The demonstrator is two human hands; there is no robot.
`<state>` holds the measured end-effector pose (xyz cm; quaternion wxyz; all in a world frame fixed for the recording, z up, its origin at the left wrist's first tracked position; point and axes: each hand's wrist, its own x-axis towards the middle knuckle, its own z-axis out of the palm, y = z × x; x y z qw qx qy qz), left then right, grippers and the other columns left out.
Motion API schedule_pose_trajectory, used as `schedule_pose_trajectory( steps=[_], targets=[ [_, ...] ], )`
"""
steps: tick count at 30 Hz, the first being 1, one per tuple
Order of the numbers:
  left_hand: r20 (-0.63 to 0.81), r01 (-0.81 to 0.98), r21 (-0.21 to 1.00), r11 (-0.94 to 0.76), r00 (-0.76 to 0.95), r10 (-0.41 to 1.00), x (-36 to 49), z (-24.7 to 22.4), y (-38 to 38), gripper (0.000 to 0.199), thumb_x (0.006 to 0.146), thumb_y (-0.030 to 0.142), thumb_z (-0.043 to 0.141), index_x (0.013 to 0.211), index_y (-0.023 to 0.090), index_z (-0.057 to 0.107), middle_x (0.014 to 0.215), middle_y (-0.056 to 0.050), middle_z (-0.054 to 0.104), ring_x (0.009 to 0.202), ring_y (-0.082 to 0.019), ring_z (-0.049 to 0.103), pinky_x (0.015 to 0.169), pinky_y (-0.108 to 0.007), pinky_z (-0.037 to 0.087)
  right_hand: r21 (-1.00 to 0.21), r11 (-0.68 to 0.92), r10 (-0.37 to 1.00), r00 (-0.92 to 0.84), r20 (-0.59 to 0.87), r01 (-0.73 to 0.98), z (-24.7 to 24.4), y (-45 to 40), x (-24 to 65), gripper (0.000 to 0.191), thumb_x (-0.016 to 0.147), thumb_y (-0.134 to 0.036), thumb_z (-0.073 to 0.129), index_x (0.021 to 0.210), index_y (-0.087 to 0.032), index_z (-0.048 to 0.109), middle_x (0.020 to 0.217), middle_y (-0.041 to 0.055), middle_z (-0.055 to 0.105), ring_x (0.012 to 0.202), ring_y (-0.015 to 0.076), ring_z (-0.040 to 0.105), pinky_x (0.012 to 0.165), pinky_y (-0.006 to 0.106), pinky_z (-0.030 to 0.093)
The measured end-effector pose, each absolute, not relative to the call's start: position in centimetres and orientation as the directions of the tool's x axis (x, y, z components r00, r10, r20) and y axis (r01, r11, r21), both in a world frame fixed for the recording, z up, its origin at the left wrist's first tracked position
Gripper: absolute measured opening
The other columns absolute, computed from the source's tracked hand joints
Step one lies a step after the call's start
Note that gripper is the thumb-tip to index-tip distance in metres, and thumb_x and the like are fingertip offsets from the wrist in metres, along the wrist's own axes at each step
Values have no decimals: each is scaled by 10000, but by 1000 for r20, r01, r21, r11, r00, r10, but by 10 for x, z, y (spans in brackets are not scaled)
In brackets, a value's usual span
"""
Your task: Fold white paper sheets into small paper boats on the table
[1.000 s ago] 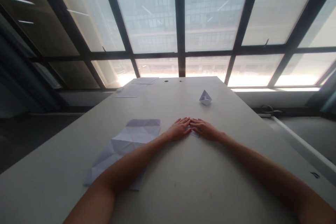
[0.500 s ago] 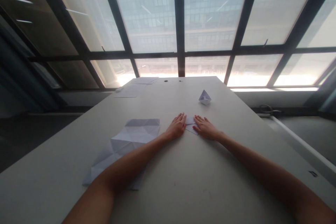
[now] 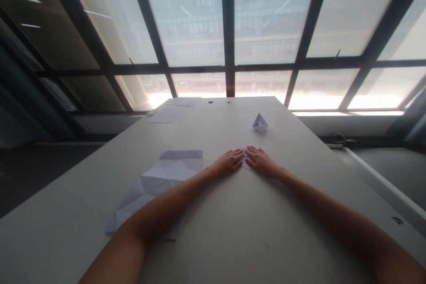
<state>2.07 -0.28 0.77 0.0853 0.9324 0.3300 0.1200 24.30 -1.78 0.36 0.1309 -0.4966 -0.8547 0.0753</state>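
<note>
The left hand point(image 3: 228, 163) lies flat, palm down, fingers extended, on the surface point(image 3: 233, 226) near its middle line. The right hand point(image 3: 261, 162) lies flat beside it in the same posture, also with fingers extended. Neither hand is clenched and neither grips anything; both press down on a small folded paper point(image 3: 246, 165), which lies on the surface between and partly under the fingertips. Only a narrow pale corner of this paper shows between the two hands; its full outline is hidden. The fingertips of the two hands point toward each other and are close together, nearly touching above the paper. A large creased sheet point(image 3: 156, 186) lies unfolded on the surface toward the left edge, partly covered by the left forearm. A finished paper boat point(image 3: 260, 123) stands upright beyond the right hand, toward the far edge and well apart from both hands. Flat sheets of paper point(image 3: 173, 111) lie at the far left corner of the surface. Two small dark spots point(image 3: 211, 102) sit near the far edge.
</note>
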Motion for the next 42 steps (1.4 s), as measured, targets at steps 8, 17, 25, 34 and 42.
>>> schedule_pose_trajectory(
  steps=[8, 17, 25, 34, 42],
  targets=[
    [201, 581, 238, -778, 755, 625, 20, 9, -3, 508, 1013, 351, 424, 1497, 197, 408, 1558, -98, 382, 1456, -215, 330, 1216, -425, 236, -260, 496, 869, -473, 148, 829, 4, -18, 243, 583, 990, -410, 393, 1514, -154, 392, 1581, 161, 324, 1475, 275, 270, 1186, 499, 210],
    [172, 623, 230, -748, 731, 661, 19, 6, -3, 509, 1013, 369, 420, 1497, 213, 410, 1553, -91, 394, 1450, -227, 342, 1208, -436, 255, -281, 457, 890, -429, 157, 844, 0, -16, 241, 573, 985, -376, 401, 1508, -142, 393, 1575, 154, 341, 1479, 269, 259, 1197, 513, 157],
    [204, 607, 203, -768, 741, 640, 18, 6, -2, 444, 1015, 343, 432, 1448, 259, 488, 1534, -76, 428, 1433, -227, 372, 1206, -420, 266, -285, 290, 952, -244, 187, 914, -2, -13, 244, 502, 976, -318, 416, 1435, -124, 480, 1542, 184, 394, 1461, 308, 292, 1176, 571, 189],
    [233, 552, 217, -805, 771, 592, 19, 12, -6, 417, 1004, 339, 462, 1412, 276, 521, 1501, -55, 478, 1409, -220, 410, 1193, -416, 283, -351, 574, 817, -487, 309, 740, 5, -14, 245, 511, 951, -264, 463, 1450, -155, 487, 1521, 134, 438, 1442, 231, 351, 1190, 449, 252],
    [277, 544, 234, -806, 757, 591, 20, 9, -4, 413, 1007, 322, 460, 1415, 304, 517, 1489, -13, 495, 1399, -197, 424, 1190, -397, 282, -401, 632, 770, -481, 419, 664, -5, -7, 249, 290, 934, -221, 521, 1108, -270, 747, 1222, 61, 708, 1235, 242, 594, 1114, 472, 364]
  ],
)
